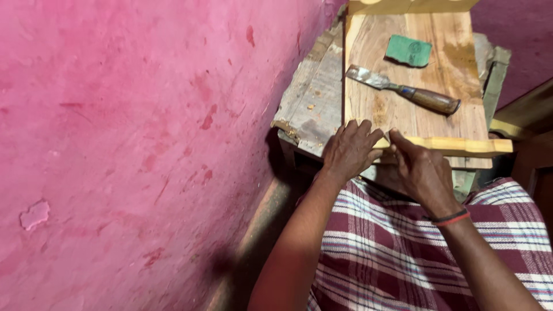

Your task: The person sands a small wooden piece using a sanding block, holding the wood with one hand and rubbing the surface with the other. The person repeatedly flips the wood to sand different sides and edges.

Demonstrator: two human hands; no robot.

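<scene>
My left hand (pixel 349 151) rests fingers-down on the near corner of a reddish wooden panel (pixel 415 115). Right beside it, my right hand (pixel 419 170) pinches the left end of a pale yellow moulded wood strip (pixel 461 144) that runs along the panel's near edge. The two hands almost touch at the strip's end. A chisel (pixel 403 90) with a brown wooden handle and a wide metal blade lies on the panel beyond my hands. A small green sanding pad (pixel 409 50) lies farther back.
The panel lies on a worn grey workbench (pixel 314 95). A pink, stained wall (pixel 132 144) fills the left side. Another yellow moulded strip (pixel 412 6) caps the panel's far edge. A checked cloth (pixel 397 247) covers my lap.
</scene>
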